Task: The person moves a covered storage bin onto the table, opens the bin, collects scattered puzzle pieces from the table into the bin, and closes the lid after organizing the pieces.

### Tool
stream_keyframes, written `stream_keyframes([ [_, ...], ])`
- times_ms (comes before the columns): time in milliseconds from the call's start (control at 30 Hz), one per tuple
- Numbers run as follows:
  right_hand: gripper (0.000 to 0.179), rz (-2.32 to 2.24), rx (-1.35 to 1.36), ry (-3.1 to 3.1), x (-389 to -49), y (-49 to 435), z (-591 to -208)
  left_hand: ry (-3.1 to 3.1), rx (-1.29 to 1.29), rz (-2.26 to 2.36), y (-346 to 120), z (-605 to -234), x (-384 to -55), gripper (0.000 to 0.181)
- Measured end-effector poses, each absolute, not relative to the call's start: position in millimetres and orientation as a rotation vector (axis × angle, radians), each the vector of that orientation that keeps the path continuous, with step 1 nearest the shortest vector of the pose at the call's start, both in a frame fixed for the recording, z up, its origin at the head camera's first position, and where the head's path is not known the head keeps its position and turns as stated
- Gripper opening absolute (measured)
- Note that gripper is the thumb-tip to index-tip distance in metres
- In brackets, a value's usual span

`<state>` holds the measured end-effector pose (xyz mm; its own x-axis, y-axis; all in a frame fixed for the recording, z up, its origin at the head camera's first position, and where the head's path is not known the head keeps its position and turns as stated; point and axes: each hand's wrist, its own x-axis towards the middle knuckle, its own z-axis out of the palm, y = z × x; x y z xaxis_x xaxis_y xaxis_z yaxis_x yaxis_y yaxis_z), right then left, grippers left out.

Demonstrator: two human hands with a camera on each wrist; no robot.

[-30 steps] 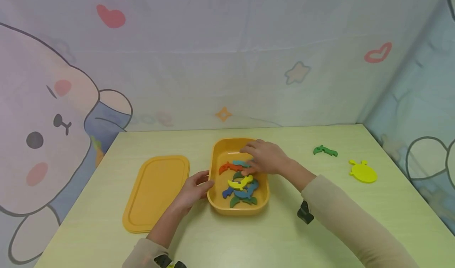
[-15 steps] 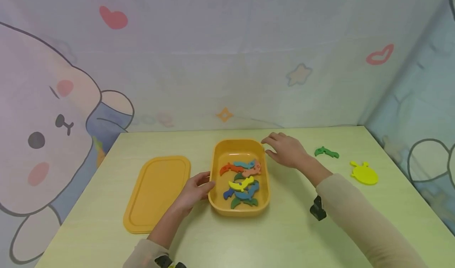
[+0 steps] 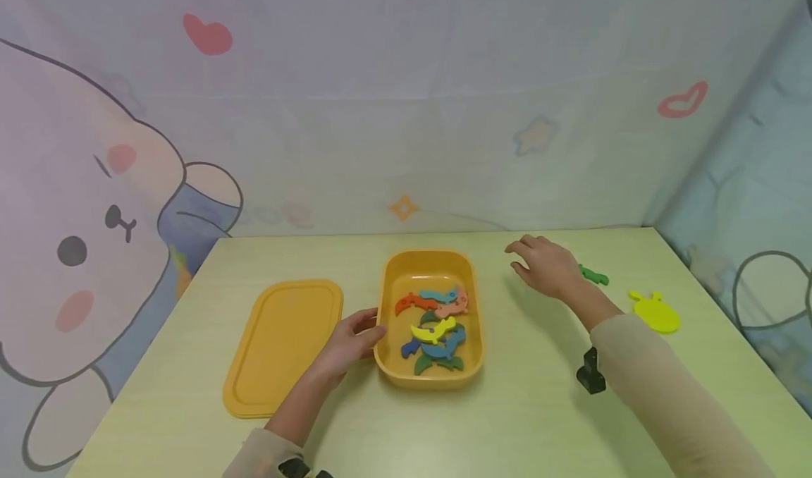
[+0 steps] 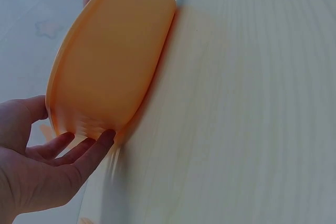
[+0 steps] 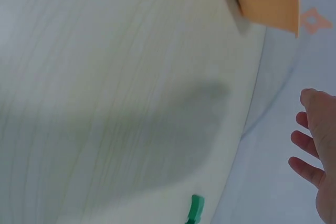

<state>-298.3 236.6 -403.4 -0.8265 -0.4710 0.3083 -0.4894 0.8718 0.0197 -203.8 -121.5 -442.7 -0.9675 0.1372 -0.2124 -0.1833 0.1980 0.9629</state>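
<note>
A yellow-orange plastic box [image 3: 428, 378] stands on the table, with several flat animal-shaped pieces lying inside. On top of the pile is a yellow piece [image 3: 434, 331]; around it are an orange-red piece [image 3: 415, 302], a light blue piece [image 3: 439, 296] and a pink piece [image 3: 453, 305]. My left hand [image 3: 349, 340] rests its fingertips against the box's outer left wall, the thumb at the rim. To the right of the box my right hand [image 3: 547, 265] hovers above the table, fingers loosely bent, holding nothing. Behind it a green piece [image 3: 594, 275] is partly hidden.
A matching yellow-orange lid [image 3: 285, 344] lies flat on the left of the table. Toward the right edge lies a flat bright yellow turtle-like piece [image 3: 657, 314]. A printed cloth [image 3: 355, 111] hangs behind the table.
My right hand has left the inside of the box and moved right, toward the green piece. The pink piece shows fully now. My left hand has stayed at the box.
</note>
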Motion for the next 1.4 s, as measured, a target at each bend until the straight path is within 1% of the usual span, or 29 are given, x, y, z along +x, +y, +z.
stream_keyframes([
  [233, 0.027, 0.075, 0.656, -2.787, -296.1, 263.2, -406.2, 2.203, -0.023, 1.849, -121.6, -439.8, -201.0, 0.048],
  [500, 0.030, 0.118, 0.528, -2.888, -295.4, 291.0, -400.4, 2.192, -0.006, 1.853, -118.7, -418.4, -192.0, 0.049],
  [833, 0.036, 0.181, 0.418, -3.010, -295.2, 321.7, -403.8, 2.199, -0.008, 1.867, -122.3, -441.9, -202.5, 0.048],
  [1400, 0.050, 0.221, 0.347, -3.163, -289.2, 345.1, -420.1, 2.191, 0.005, 1.867, -122.1, -439.4, -201.0, 0.048],
])
